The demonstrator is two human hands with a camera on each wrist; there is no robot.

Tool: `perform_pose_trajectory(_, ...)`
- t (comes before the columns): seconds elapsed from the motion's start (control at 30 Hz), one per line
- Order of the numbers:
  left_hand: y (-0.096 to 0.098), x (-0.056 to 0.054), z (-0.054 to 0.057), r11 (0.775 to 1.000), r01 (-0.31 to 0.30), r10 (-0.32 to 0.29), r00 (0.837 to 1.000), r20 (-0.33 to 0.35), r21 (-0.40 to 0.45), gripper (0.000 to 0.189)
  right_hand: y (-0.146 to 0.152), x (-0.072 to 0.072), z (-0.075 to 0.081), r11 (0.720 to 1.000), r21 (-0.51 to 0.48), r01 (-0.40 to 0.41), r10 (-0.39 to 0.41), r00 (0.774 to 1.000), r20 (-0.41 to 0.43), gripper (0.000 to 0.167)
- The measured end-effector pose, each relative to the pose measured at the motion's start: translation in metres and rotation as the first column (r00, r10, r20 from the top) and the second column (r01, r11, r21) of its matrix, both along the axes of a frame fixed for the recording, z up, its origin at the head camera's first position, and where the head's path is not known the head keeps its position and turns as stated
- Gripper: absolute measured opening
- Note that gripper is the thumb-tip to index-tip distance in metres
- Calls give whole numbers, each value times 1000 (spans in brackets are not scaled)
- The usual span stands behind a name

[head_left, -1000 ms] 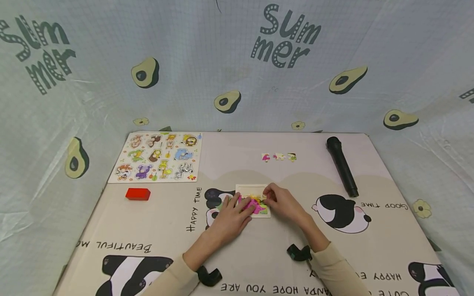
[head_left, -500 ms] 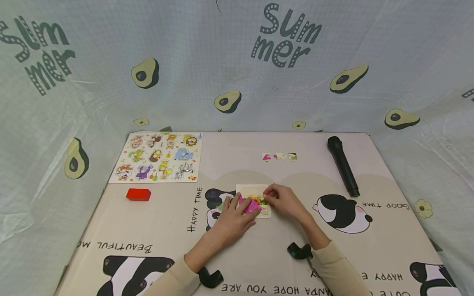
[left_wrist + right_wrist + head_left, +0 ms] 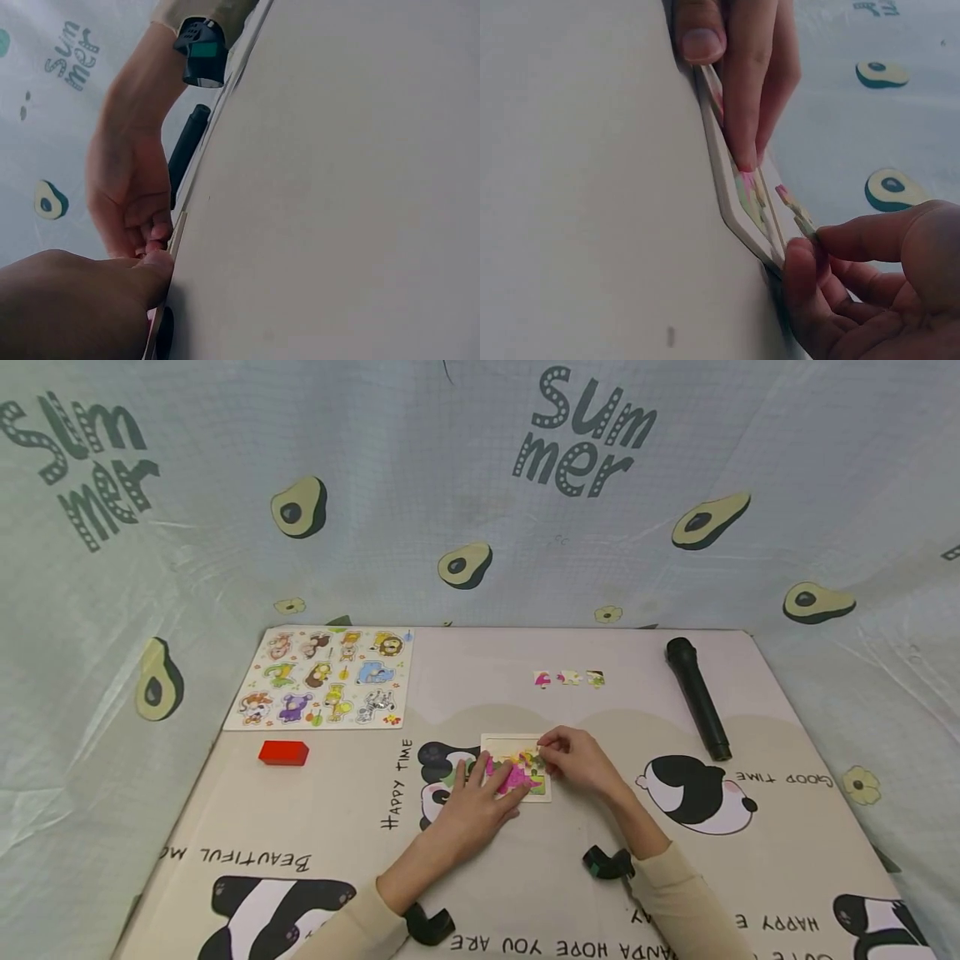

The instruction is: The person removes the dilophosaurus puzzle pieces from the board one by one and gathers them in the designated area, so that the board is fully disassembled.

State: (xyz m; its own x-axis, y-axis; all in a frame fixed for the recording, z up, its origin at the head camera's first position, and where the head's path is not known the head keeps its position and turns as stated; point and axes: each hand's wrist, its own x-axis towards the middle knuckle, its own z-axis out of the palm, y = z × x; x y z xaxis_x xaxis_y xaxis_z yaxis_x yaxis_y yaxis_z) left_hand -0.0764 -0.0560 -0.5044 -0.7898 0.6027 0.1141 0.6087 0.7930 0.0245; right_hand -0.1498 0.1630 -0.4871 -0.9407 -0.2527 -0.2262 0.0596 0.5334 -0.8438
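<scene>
In the head view a small jigsaw puzzle [image 3: 517, 777] with pink, yellow and green pieces lies in a pale frame [image 3: 510, 741]. Across its left side rests my left hand [image 3: 472, 806], fingers spread and fairly straight; the right wrist view has its fingertips on the pieces and its thumb at the frame's edge. Over the frame's right edge, my right hand [image 3: 585, 767] pinches a puzzle piece [image 3: 790, 201] between thumb and forefinger. This piece stands tilted above the frame. Its printed picture is too small to make out.
Three loose puzzle pieces [image 3: 569, 678] lie in a row farther back. A black microphone-shaped stick [image 3: 699, 702] is at the right. An animal picture board [image 3: 318, 678] lies at the back left, with a red block [image 3: 283, 753] in front of it.
My right hand has shifted slightly up and away at the frame's right edge, and more of the yellow-green part of the puzzle shows. My left hand stays on the puzzle, its fingers slightly moved.
</scene>
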Motion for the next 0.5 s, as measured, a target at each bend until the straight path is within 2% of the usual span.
perform_pose_trajectory(0.1, 0, 0, 0, 1000, -2, 2, 1000, 31, 4, 40, 3, -4, 1, 998, -51, 33, -31, 999, 34, 19)
perform_pose_trajectory(0.2, 1, 0, 0, 1000, -2, 1, 999, 47, 16, 40, 8, -10, 2, 996, -71, 46, -44, 998, 33, 21)
perform_pose_trajectory(0.33, 1, 0, -2, 999, 4, -5, 1000, 26, 31, 39, 15, -19, 4, 995, -76, 65, -65, 998, -6, 23)
perform_pose_trajectory(0.5, 1, 0, -5, 999, 4, -4, 1000, -4, 38, 36, 23, -32, 4, 988, -74, 135, -139, 989, -58, 29)
